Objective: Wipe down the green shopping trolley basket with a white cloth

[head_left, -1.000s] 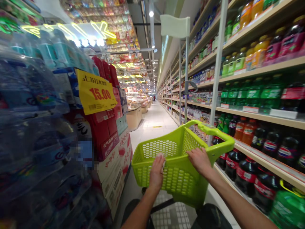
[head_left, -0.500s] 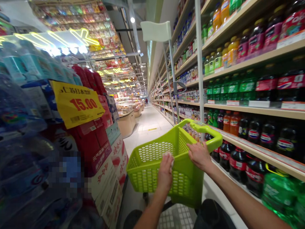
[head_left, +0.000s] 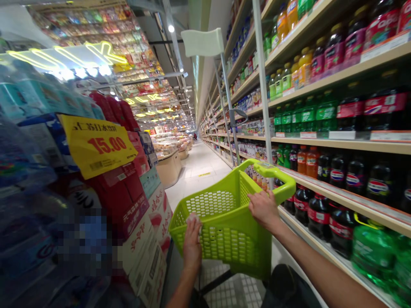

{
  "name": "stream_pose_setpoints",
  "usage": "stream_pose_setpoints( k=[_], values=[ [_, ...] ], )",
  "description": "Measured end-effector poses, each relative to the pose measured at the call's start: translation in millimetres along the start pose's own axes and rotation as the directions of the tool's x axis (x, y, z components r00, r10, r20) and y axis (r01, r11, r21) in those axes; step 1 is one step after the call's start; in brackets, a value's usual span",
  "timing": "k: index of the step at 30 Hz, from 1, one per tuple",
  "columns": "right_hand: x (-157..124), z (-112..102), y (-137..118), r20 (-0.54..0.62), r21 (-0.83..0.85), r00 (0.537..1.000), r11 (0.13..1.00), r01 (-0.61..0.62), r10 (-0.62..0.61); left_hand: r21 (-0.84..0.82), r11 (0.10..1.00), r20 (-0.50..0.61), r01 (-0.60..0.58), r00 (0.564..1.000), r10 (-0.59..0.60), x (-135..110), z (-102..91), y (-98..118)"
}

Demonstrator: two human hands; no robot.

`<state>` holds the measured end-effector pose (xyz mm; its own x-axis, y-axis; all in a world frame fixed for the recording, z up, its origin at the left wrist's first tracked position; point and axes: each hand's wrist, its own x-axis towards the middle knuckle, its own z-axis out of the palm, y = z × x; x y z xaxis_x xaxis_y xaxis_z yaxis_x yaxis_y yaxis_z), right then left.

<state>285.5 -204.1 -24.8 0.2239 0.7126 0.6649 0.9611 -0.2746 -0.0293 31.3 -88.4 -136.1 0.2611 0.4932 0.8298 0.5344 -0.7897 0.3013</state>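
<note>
A lime-green plastic shopping basket (head_left: 224,239) with perforated walls and a raised handle stands in front of me in a shop aisle. My left hand (head_left: 192,239) presses a small white cloth (head_left: 193,219) against the basket's near rim at its left corner, fingers closed on the cloth. My right hand (head_left: 263,208) grips the basket's rim on the right side, just under the handle (head_left: 272,173).
Shelves of soft-drink bottles (head_left: 337,175) line the right side. Stacked packs of bottled water and red cartons with a yellow 15.00 price sign (head_left: 98,145) stand close on the left. The tiled aisle (head_left: 199,167) runs ahead. A grey trolley frame (head_left: 231,291) lies under the basket.
My left hand with the cloth has slid left along the near rim, from the middle to the left corner. My right hand has kept its grip. The view has shifted a little leftward.
</note>
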Motion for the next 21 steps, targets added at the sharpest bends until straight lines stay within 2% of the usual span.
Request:
stream_pose_setpoints(
  k=[3,5,7,9,11,13,15,17,19,21],
  values=[
    [0.8,2.0,-2.9,0.005,-0.016,1.000,1.000,0.021,-0.021,-0.124,0.970,0.140,-0.211,0.964,0.228,5.3,30.0,52.3],
    [0.8,2.6,-3.8,0.014,-0.020,0.999,0.999,0.043,-0.043,-0.156,0.946,0.168,-0.285,0.936,0.309,6.4,40.4,67.8],
    [0.2,2.5,-4.6,0.016,-0.015,0.998,0.998,0.055,-0.055,-0.146,0.950,0.167,-0.275,0.940,0.297,3.6,36.2,57.1],
    [-0.8,2.3,-5.7,0.010,-0.007,0.998,0.998,0.060,-0.060,-0.101,0.979,0.136,-0.176,0.973,0.189,-0.4,21.5,30.2],
    [-1.7,2.2,-6.8,-0.001,-0.002,0.998,0.998,0.058,-0.058,-0.050,0.998,0.062,-0.028,0.998,0.031,-1.7,6.2,6.4],
    [-2.4,2.4,-7.4,-0.011,-0.001,0.999,0.999,0.049,-0.049,-0.042,0.998,0.026,0.038,0.999,-0.037,0.7,-0.1,0.1],
    [-2.7,2.8,-6.9,-0.012,-0.002,0.999,0.999,0.045,-0.045,-0.071,0.997,0.082,-0.019,0.996,0.025,4.0,5.7,11.1],
    [-2.8,2.9,-5.1,-0.009,-0.003,0.998,0.999,0.054,-0.054,-0.106,0.986,0.183,-0.127,0.972,0.145,2.6,18.5,27.3],
    [-3.2,2.5,-2.6,-0.012,-0.004,0.998,0.998,0.069,-0.069,-0.110,0.973,0.265,-0.201,0.938,0.224,-8.8,29.9,35.7],
    [-3.8,1.6,0.3,-0.023,-0.003,0.997,0.997,0.077,-0.078,-0.096,0.967,0.334,-0.238,0.907,0.256,-29.7,34.9,31.3]
  ],
)
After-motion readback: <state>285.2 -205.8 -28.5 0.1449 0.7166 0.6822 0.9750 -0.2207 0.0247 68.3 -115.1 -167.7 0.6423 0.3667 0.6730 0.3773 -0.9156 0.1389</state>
